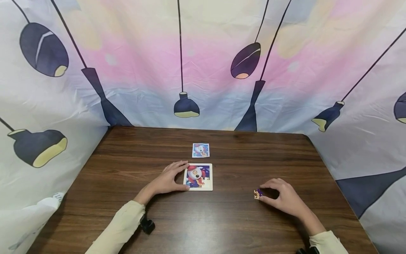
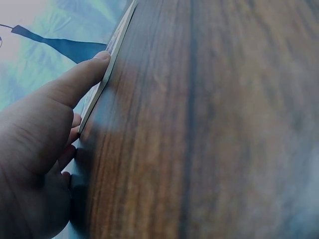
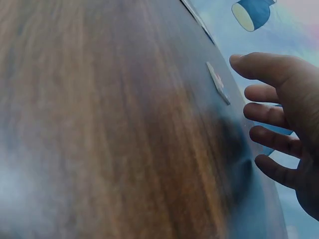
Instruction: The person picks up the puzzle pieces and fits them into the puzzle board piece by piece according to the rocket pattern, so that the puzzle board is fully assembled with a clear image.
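Observation:
A square jigsaw puzzle (image 1: 194,175) in a pale frame lies on the table, showing a cartoon character in a red hat; its lower right part is bare and pale. My left hand (image 1: 168,179) holds this frame at its left side, thumb at the near corner and fingertips at the far one. In the left wrist view the thumb (image 2: 87,74) rests on the frame's edge. Off to the right, my right hand (image 1: 283,197) has thumb and fingers spread beside a small purple and yellow puzzle piece (image 1: 257,194). The right wrist view shows the piece (image 3: 218,83) flat on the wood, apart from the fingers.
A small printed picture card (image 1: 201,150) with a similar character lies just beyond the puzzle. The brown wooden table (image 1: 203,218) ends at a cloth backdrop (image 1: 146,88) with printed lamps, which rises at the back and both sides.

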`<state>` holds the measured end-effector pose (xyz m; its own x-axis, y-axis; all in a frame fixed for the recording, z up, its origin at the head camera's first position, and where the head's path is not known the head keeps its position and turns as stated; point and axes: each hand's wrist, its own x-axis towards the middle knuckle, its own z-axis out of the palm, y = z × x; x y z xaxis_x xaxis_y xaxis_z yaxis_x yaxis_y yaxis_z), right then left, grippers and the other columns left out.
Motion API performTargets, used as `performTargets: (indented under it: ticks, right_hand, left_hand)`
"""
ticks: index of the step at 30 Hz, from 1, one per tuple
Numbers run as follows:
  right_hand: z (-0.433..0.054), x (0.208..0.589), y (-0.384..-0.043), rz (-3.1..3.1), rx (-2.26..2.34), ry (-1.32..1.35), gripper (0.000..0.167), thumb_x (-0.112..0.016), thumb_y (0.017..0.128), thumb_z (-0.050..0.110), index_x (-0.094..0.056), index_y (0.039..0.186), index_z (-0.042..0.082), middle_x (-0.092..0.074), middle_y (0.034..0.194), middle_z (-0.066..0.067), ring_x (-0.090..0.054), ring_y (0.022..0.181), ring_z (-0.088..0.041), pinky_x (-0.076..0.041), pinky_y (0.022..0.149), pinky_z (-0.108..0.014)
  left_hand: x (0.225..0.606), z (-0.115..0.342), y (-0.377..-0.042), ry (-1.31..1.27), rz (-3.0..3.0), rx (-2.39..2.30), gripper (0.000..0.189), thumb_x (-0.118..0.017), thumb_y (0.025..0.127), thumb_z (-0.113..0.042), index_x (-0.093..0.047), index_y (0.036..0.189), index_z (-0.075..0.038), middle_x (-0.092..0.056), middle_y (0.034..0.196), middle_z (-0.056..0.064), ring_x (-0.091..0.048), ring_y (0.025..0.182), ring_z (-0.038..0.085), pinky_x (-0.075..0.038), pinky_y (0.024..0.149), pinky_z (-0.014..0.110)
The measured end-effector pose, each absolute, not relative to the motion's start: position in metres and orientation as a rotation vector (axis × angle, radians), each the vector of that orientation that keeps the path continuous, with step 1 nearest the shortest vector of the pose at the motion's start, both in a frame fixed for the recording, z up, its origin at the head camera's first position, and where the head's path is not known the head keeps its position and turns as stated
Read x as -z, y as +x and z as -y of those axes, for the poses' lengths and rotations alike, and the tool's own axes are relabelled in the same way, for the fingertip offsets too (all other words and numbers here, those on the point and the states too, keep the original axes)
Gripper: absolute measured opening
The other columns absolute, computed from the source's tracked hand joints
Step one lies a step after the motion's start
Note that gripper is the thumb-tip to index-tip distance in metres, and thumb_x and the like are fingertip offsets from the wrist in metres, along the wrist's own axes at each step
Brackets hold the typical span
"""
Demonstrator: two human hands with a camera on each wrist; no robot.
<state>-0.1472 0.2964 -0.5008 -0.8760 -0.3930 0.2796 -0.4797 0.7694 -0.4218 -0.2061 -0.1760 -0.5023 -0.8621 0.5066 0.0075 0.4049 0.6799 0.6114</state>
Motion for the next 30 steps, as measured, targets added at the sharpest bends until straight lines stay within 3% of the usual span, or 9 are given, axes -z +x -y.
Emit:
performTargets:
  ticks: [12, 30]
  right_hand:
    - [-0.2986, 0.5045, -0.1438, 2.859, -0.687, 0.646, 0.037, -0.083, 0.082, 0.051, -0.079, 0.106, 0.024, -0.067, 0.104, 0.017, -0.064, 0.103, -0.015, -0.055, 0.087, -0.047]
    - [-0.2984, 0.5079, -0.1467, 2.789, -0.628, 0.745, 0.020, -0.090, 0.079, 0.031, -0.080, 0.096, 0.027, -0.062, 0.100, 0.021, -0.058, 0.097, -0.007, -0.054, 0.082, -0.041]
  left_hand:
    - [0.5023, 0.1758, -0.2063, 0.743, -2.731, -0.930, 0.094, -0.080, 0.083, -0.056, -0.042, 0.157, -0.013, -0.032, 0.166, 0.006, -0.020, 0.155, 0.036, -0.013, 0.121, 0.065]
    - [0.5013, 0.1757, -0.2050, 0.740, -2.730, -0.918, 0.093, -0.080, 0.084, -0.055, -0.042, 0.158, -0.013, -0.031, 0.166, 0.007, -0.019, 0.155, 0.037, -0.013, 0.122, 0.064]
